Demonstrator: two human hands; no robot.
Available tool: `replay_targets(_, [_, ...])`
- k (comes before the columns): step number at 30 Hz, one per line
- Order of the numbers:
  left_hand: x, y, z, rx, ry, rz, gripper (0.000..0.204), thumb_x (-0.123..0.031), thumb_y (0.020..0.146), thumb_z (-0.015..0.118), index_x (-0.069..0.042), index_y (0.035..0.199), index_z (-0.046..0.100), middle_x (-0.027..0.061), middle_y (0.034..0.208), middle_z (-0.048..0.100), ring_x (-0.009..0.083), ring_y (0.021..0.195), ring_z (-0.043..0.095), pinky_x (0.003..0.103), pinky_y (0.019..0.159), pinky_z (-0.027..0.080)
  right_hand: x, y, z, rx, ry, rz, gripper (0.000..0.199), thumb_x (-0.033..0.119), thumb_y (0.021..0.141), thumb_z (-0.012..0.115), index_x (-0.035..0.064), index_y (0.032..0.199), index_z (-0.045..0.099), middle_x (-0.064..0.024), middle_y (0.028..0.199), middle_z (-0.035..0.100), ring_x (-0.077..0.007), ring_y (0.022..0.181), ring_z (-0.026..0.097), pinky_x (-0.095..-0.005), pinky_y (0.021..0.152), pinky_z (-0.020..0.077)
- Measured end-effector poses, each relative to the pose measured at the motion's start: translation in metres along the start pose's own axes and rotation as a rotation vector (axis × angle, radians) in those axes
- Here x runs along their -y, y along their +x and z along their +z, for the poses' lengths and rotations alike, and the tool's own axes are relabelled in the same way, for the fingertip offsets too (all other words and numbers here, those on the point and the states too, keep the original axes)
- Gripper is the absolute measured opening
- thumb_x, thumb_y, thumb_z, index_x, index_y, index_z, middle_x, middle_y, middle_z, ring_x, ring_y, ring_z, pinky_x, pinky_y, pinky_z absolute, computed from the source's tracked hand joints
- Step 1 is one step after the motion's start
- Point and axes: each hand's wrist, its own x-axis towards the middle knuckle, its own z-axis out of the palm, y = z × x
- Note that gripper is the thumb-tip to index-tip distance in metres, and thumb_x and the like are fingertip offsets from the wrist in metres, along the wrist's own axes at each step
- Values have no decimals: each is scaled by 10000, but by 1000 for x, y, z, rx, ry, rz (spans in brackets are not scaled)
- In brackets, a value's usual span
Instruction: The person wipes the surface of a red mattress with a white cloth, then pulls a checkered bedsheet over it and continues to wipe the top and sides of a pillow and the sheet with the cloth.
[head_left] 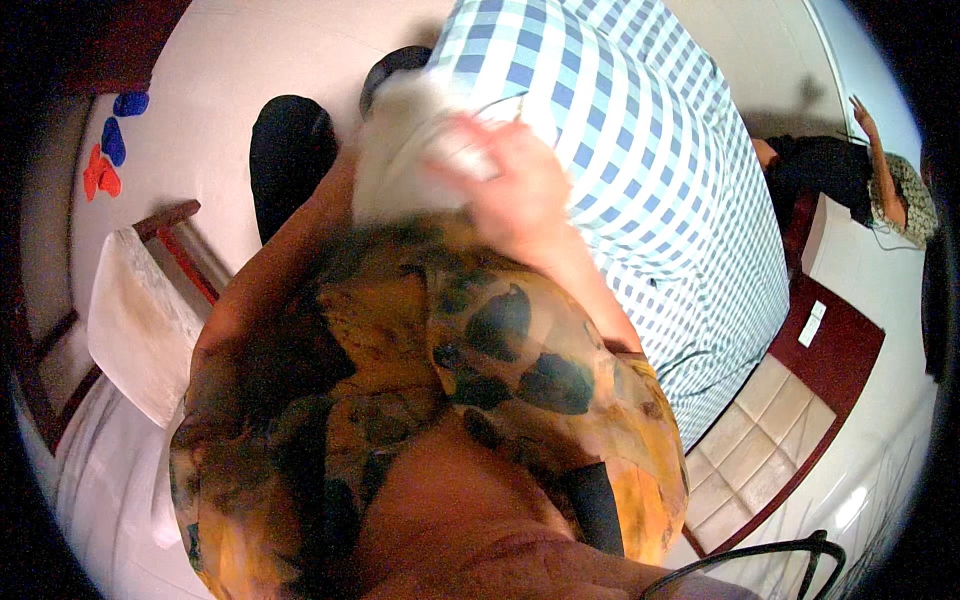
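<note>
At eleven o'clock, the pale bundle [395, 165] lies by the blurred right hand [520, 190], whose grip, like the hidden left hand's, I cannot tell; a hasty tug could drop it.

We see bright, pale light on the checked cover [620, 120], probably from overhead. The right hand [530, 195] is washed out and badly blurred, as is the whitish thing [395, 155] beside it, so we lose their outlines. The patterned shirt [380, 335] looks dimmer. A soft shadow [795, 112] falls near a person [820, 172] at the right, and glare whitens the floor [850, 508] at lower right. Straight edges bow toward the rim, where our view sinks into grainy black.
</note>
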Motion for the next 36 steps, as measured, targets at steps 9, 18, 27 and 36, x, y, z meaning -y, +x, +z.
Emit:
replay_targets(9, [9, 1, 5, -306, -255, 201, 361, -361, 916, 511, -13, 848, 583, 22, 666, 518, 98, 624, 444, 283, 603, 412, -156, -108, -52, -316, -384, 340, 396, -44, 599, 632, 207, 897, 705, -57, 1008, 599, -247, 939, 576, -322, 770, 480])
replay_targets(18, [-49, 10, 1, -303, -797, 40, 242, -274, 934, 481, -46, 949, 558, 69, 816, 584, 176, 763, 575, 356, 685, 483, -13, -27, -1, -161, 211, 102, 362, 387, 793, 622, 135, 1053, 635, -130, 959, 609, -326, 875, 582, -404, 759, 474])
replay_targets(27, [-36, 89, -78, -294, -877, 153, 266, -180, 944, 519, 12, 1128, 513, 115, 1035, 606, 199, 901, 605, 317, 786, 506, -94, -43, -4, -233, -241, -125, 290, 107, 630, 682, 183, 910, 685, -57, 1035, 578, -263, 889, 560, -367, 733, 477])
replay_targets(36, [1, 76, -50, -414, -590, 98, 341, -269, 915, 567, 8, 1108, 523, 122, 1053, 604, 187, 908, 585, 318, 817, 472, -177, -220, -53, -570, -453, 709, 359, -55, 611, 601, 173, 870, 700, -75, 981, 603, -256, 930, 559, -340, 826, 459])
